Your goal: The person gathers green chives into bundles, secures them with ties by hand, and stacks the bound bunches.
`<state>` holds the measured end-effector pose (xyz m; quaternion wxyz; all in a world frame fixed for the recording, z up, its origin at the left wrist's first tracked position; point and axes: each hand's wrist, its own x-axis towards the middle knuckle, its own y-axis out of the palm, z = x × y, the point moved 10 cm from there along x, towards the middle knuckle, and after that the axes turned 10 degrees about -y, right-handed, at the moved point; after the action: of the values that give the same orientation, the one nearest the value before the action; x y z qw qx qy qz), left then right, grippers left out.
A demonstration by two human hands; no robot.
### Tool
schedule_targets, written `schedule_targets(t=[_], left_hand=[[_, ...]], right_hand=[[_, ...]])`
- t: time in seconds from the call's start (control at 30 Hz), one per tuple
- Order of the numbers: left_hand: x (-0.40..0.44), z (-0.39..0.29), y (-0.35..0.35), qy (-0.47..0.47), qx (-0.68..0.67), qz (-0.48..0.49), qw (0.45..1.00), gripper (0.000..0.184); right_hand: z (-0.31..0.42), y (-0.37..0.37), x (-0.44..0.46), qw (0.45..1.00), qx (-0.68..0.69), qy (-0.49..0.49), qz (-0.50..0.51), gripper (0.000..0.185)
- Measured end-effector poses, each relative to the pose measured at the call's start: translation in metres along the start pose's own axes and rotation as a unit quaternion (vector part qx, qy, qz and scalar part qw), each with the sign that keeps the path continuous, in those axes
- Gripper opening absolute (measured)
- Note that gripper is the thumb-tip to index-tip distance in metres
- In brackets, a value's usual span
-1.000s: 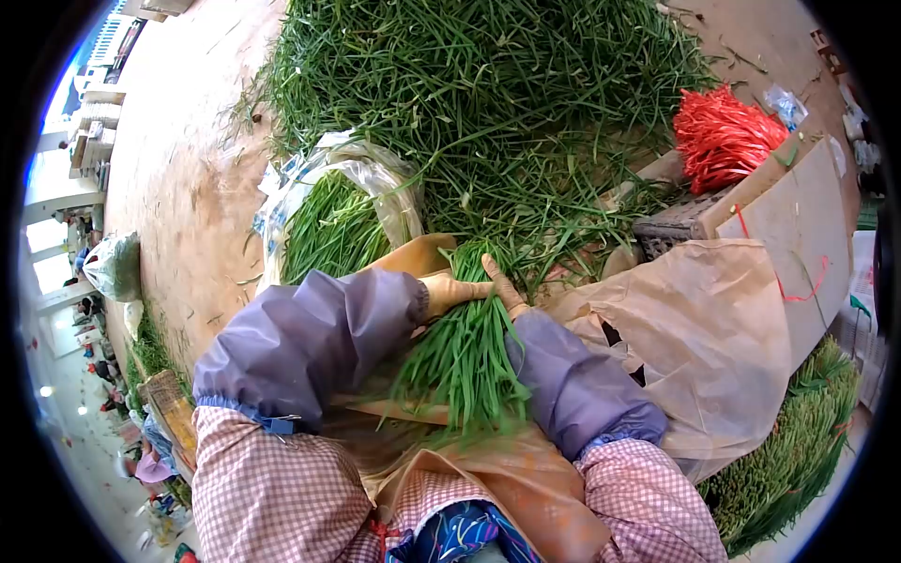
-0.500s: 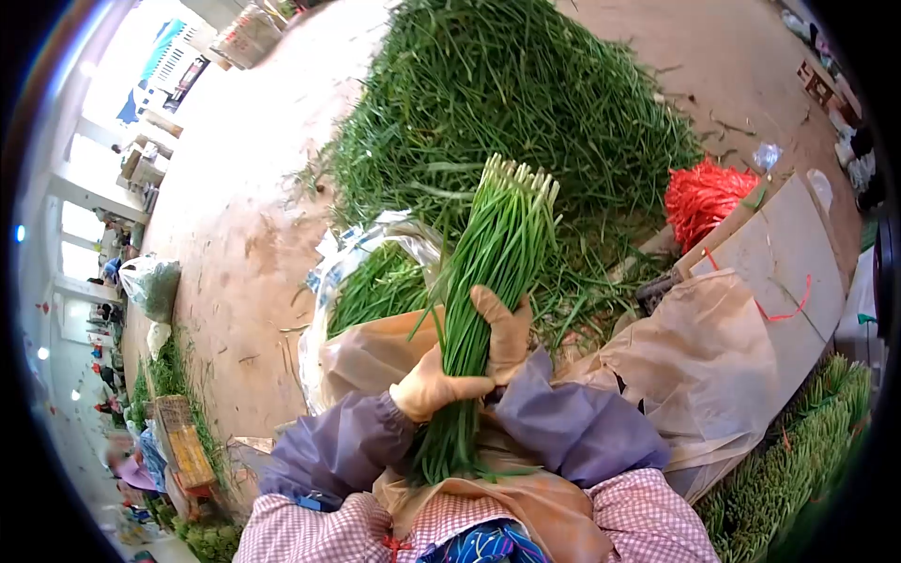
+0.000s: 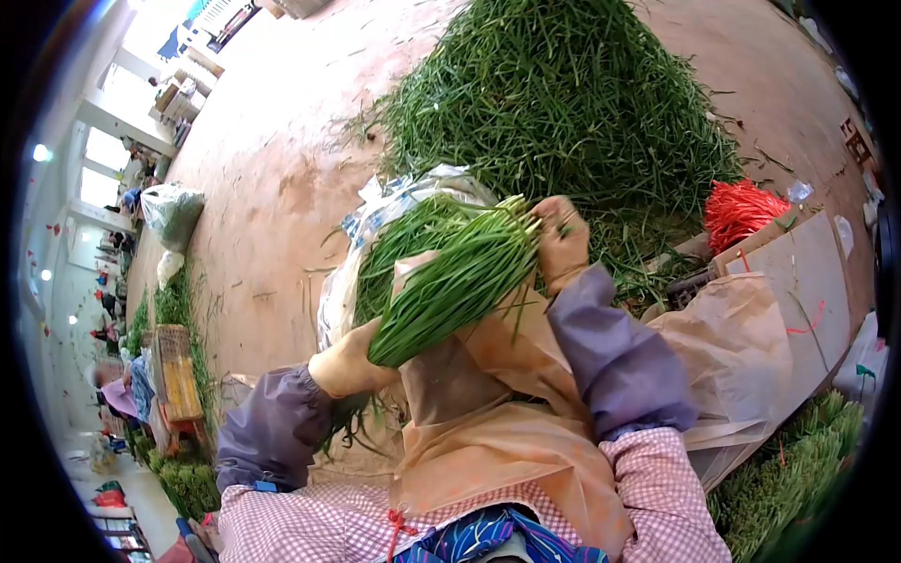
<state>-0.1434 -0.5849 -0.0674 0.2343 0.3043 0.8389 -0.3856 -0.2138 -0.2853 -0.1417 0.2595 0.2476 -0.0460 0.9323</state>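
Observation:
A bunch of long green stalks (image 3: 460,281) lies slantwise over my lap, its pale cut ends up and to the right. Wrapped round its leafy lower end is my left hand (image 3: 352,364), in a tan glove. My right hand (image 3: 563,239), gloved too, is closed beside the pale ends; what its curled fingers hold is hidden. Behind the bunch, a plastic-lined container (image 3: 335,305) holds more green stalks (image 3: 399,230). A tan apron (image 3: 507,441) covers my lap.
A big heap of loose green leaves (image 3: 563,103) lies ahead on the floor. To the right are red ties (image 3: 741,214), a board (image 3: 807,281) partly under tan sheeting (image 3: 727,338), and stacked green bunches (image 3: 788,469). A filled plastic bag (image 3: 172,216) stands at the left.
The bunch has tipped from upright to a slant, leaves down to the left. My left hand moved left to the leafy end; my right hand moved up to the cut ends.

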Motion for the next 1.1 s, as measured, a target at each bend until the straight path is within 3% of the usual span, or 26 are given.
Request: schedule_targets(t=[0.03, 0.07, 0.1, 0.17, 0.23, 0.27, 0.3, 0.37, 0.43, 0.47, 0.5, 0.57, 0.6, 0.63, 0.7, 0.77, 0.83, 0.87, 0.9, 0.93, 0.97, 1.0, 1.1], left_hand=[[-0.004, 0.001, 0.001, 0.003, 0.001, -0.019, 1.0, 0.062], [-0.007, 0.003, -0.002, -0.012, 0.044, -0.052, 0.998, 0.062], [-0.01, 0.007, -0.001, -0.007, 0.027, -0.054, 0.998, 0.061], [-0.013, 0.013, 0.001, 0.007, -0.004, -0.055, 0.998, 0.058], [-0.018, 0.004, 0.002, 0.023, 0.019, -0.077, 0.997, 0.06], [-0.017, 0.001, 0.002, 0.022, 0.035, -0.088, 0.995, 0.059], [-0.015, -0.001, 0.002, 0.022, 0.052, -0.099, 0.993, 0.059], [-0.014, -0.003, 0.008, 0.031, 0.087, -0.116, 0.989, 0.059], [-0.016, -0.007, 0.013, 0.045, 0.123, -0.134, 0.982, 0.061], [-0.017, -0.008, 0.013, 0.051, 0.141, -0.145, 0.978, 0.062], [-0.017, -0.004, 0.015, 0.044, 0.115, -0.126, 0.984, 0.065], [-0.019, 0.005, 0.02, 0.027, 0.059, -0.093, 0.994, 0.07], [-0.017, 0.013, 0.024, 0.041, 0.033, -0.059, 0.997, 0.079], [-0.016, 0.016, 0.026, 0.043, 0.007, -0.041, 0.998, 0.08], [-0.013, 0.019, 0.029, 0.05, -0.044, -0.007, 0.998, 0.081], [-0.011, 0.024, 0.031, 0.06, -0.047, -0.015, 0.997, 0.089], [-0.011, 0.024, 0.033, 0.072, -0.077, -0.007, 0.994, 0.09], [-0.011, 0.026, 0.036, 0.075, -0.086, 0.003, 0.993, 0.091], [-0.011, 0.027, 0.037, 0.079, -0.094, 0.012, 0.992, 0.092], [-0.009, 0.026, 0.037, 0.084, -0.102, 0.021, 0.991, 0.093], [-0.009, 0.024, 0.039, 0.084, -0.111, 0.027, 0.99, 0.094], [-0.008, 0.021, 0.04, 0.083, -0.12, 0.034, 0.989, 0.095], [-0.01, 0.017, 0.043, 0.058, -0.12, 0.06, 0.989, 0.098]], right_hand=[[-0.011, -0.005, 0.007, 1.0, -0.003, -0.019, -0.006, 0.018], [-0.067, -0.027, 0.014, 0.968, 0.23, 0.09, -0.042, 0.016], [-0.109, -0.04, 0.018, 0.871, 0.445, 0.193, -0.078, 0.015], [-0.081, -0.094, 0.039, 0.964, 0.145, 0.162, -0.156, 0.012], [0.0, -0.05, 0.046, 0.981, 0.096, 0.163, 0.037, 0.017], [0.05, -0.024, 0.05, 0.987, 0.009, 0.042, 0.152, 0.031], [0.091, 0.006, 0.044, 0.959, -0.077, -0.08, 0.262, 0.044], [0.102, 0.046, 0.021, 0.845, -0.301, -0.127, 0.423, 0.064], [0.075, 0.076, -0.006, 0.723, -0.333, 0.0, 0.605, 0.063], [0.071, 0.088, -0.019, 0.723, -0.254, 0.015, 0.642, 0.054], [0.084, 0.089, -0.02, 0.816, -0.109, -0.019, 0.567, 0.04], [0.087, 0.083, -0.016, 0.891, 0.003, -0.029, 0.452, 0.024], [0.076, 0.073, -0.013, 0.918, 0.131, 0.108, 0.359, 0.02], [0.066, 0.058, -0.007, 0.931, 0.244, 0.181, 0.204, 0.023], [0.05, 0.035, 0.007, 0.878, 0.401, 0.238, 0.108, 0.022], [0.037, -0.016, 0.036, 0.91, 0.357, 0.208, 0.031, 0.023], [0.014, -0.084, 0.052, 0.959, 0.163, 0.223, 0.054, 0.03], [0.018, -0.092, 0.052, 0.975, -0.066, 0.166, 0.134, 0.041], [0.024, -0.095, 0.048, 0.93, -0.292, 0.096, 0.204, 0.055], [0.059, -0.074, 0.037, 0.902, -0.338, -0.05, 0.262, 0.08], [0.081, -0.054, 0.02, 0.91, -0.249, -0.075, 0.322, 0.084], [0.132, -0.024, 0.007, 0.844, -0.342, -0.2, 0.362, 0.085], [0.151, 0.044, -0.049, 0.81, -0.28, -0.273, 0.437, 0.065]])
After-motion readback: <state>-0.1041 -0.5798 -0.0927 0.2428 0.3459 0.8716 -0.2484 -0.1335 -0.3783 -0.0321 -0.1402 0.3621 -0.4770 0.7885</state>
